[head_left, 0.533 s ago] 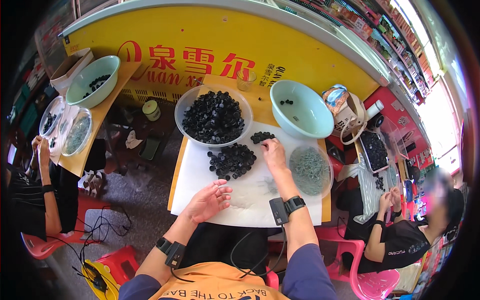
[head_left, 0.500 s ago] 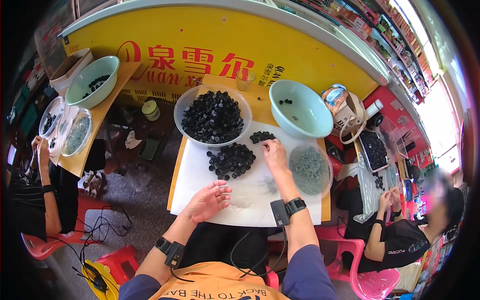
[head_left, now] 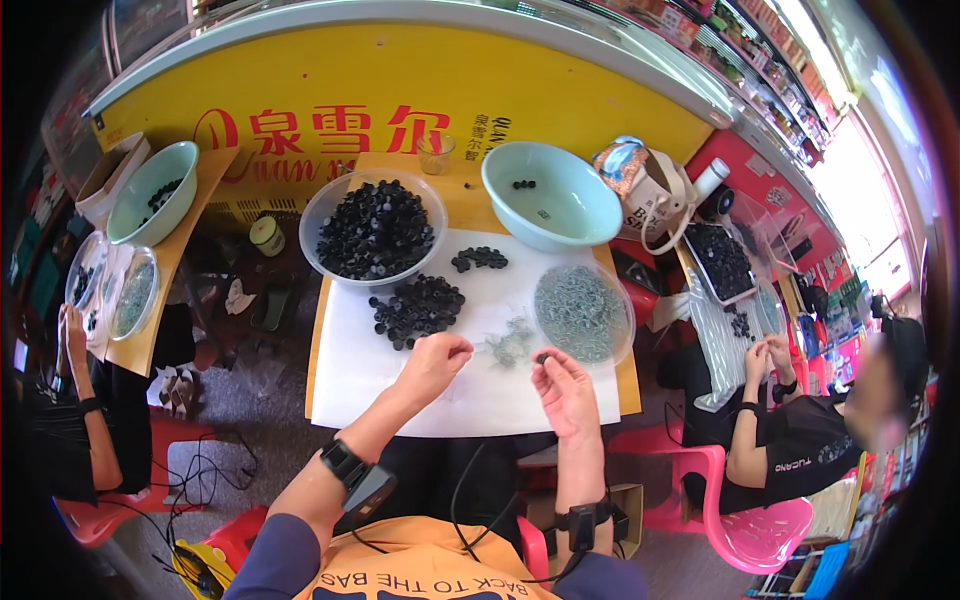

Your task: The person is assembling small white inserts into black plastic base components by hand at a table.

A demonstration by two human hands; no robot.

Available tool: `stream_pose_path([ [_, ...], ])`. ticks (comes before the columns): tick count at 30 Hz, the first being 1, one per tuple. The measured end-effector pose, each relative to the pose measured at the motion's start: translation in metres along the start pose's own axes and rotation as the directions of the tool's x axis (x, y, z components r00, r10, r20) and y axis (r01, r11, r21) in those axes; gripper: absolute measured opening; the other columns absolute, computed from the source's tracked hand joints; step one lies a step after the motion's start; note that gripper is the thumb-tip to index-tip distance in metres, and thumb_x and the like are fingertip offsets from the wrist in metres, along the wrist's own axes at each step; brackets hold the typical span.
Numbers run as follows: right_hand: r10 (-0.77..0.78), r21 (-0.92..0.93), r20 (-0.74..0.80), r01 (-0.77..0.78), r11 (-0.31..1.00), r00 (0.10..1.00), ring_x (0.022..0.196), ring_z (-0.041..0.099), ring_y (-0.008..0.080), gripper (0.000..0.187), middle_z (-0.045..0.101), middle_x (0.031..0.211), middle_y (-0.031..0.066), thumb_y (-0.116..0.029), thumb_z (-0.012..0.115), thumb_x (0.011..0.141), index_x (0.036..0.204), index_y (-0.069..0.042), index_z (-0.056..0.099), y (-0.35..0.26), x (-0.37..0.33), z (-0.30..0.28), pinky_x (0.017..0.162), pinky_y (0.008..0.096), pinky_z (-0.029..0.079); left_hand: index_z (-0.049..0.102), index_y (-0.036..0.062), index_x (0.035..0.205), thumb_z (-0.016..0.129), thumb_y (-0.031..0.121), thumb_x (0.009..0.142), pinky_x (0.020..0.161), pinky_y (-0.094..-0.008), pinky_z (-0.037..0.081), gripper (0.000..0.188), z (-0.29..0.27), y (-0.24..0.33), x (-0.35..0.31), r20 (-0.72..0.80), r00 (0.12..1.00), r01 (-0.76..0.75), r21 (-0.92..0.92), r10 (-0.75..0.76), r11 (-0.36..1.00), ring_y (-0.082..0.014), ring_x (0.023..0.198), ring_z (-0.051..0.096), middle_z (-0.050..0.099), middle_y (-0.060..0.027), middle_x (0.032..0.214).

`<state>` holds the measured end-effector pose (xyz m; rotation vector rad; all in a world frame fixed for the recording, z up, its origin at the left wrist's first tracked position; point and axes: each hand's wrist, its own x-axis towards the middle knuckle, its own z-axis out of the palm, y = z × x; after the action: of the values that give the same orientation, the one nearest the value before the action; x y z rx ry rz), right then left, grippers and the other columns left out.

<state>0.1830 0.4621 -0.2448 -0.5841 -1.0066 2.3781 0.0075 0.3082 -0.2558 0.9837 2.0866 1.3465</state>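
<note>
Between the thumb and fingers of my right hand [head_left: 567, 395] is a small black cap [head_left: 541, 358], near the front of the white sheet. My left hand [head_left: 432, 364] is closed in a pinch; whatever it grips is too small to make out. Just beyond the hands lies a loose scatter of clear greenish pieces [head_left: 510, 344]. More of these pieces [head_left: 580, 312] fill a round clear tub to the right. A large pile of black caps [head_left: 420, 308] lies beyond my left hand, with a smaller cluster [head_left: 480, 259] farther back.
A big clear bowl [head_left: 309, 245] heaped with black caps stands at the back left. The pale green basin [head_left: 545, 238] at the back right holds a few caps. Behind them is a glass [head_left: 436, 155]. Other people handle small parts at side tables, left [head_left: 190, 250] and right.
My right hand has come back toward me from the small cluster, with a black cap. My left hand has gone from open to a pinch and moved forward. The view has shifted rightward.
</note>
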Motion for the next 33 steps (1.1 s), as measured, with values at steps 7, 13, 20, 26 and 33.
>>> stream_pose_path([
  [7,0.05,0.178,0.026,-0.054,0.982,0.998,0.084,0.066,0.0151,0.019,0.067,0.101,0.014,-0.004,0.061,0.092,0.11,0.002,0.063,0.01,-0.025,-0.003,0.08,0.0272,0.057,0.067,-0.0009,0.085,0.06,0.005,0.083,0.081,-0.0417,0.049,0.01,0.04,-0.034,0.038,0.027,0.973,-0.217,0.44,0.229,0.871,-0.0372,0.092,0.06,0.06,-0.0185,0.091],
  [13,0.054,-0.251,-0.038,-0.061,0.966,0.998,0.078,0.065,0.0135,0.021,0.069,0.095,0.0125,-0.009,0.062,0.093,0.111,0.003,0.064,0.018,-0.022,-0.005,0.075,0.0269,0.056,0.062,0.0001,0.092,0.059,0.003,0.082,0.079,-0.0429,0.048,0.011,0.043,-0.039,0.038,0.007,0.972,-0.21,0.465,0.234,0.86,-0.0382,0.091,0.058,0.059,-0.0185,0.091],
  [20,0.142,-0.186,0.006,-0.139,0.973,0.99,0.077,0.065,0.0127,0.024,0.069,0.093,0.0108,-0.014,0.061,0.095,0.111,0.003,0.065,0.026,-0.022,0.003,0.073,0.0265,0.055,0.064,0.0004,0.103,0.062,0.006,0.087,0.064,-0.033,0.048,0.017,0.007,-0.001,0.001,-0.031,1.0,-0.005,-0.037,0.004,0.999,-0.0185,0.069,0.058,0.058,-0.0083,0.082],
  [26,0.229,-0.191,0.055,-0.214,0.958,0.972,0.075,0.064,0.0125,0.024,0.069,0.092,0.0108,-0.016,0.061,0.095,0.108,0.004,0.066,0.036,-0.016,0.011,0.072,0.0263,0.055,0.072,0.0062,0.104,0.065,0.006,0.088,0.064,-0.0254,0.045,0.017,-0.004,0.012,-0.03,0.151,0.985,-0.027,-0.356,0.086,0.934,-0.0109,0.073,0.055,0.057,-0.0036,0.083],
  [33,0.35,-0.232,0.149,-0.311,0.922,0.925,0.071,0.06,0.0102,0.024,0.067,0.088,0.007,-0.018,0.06,0.096,0.104,0.003,0.067,0.036,-0.017,0.026,0.067,0.0235,0.052,0.073,0.0092,0.102,0.07,0.007,0.084,0.068,-0.0288,0.05,0.019,-0.025,0.023,-0.04,0.186,0.934,-0.307,-0.017,0.305,0.951,-0.0178,0.077,0.061,0.062,-0.0059,0.088],
])
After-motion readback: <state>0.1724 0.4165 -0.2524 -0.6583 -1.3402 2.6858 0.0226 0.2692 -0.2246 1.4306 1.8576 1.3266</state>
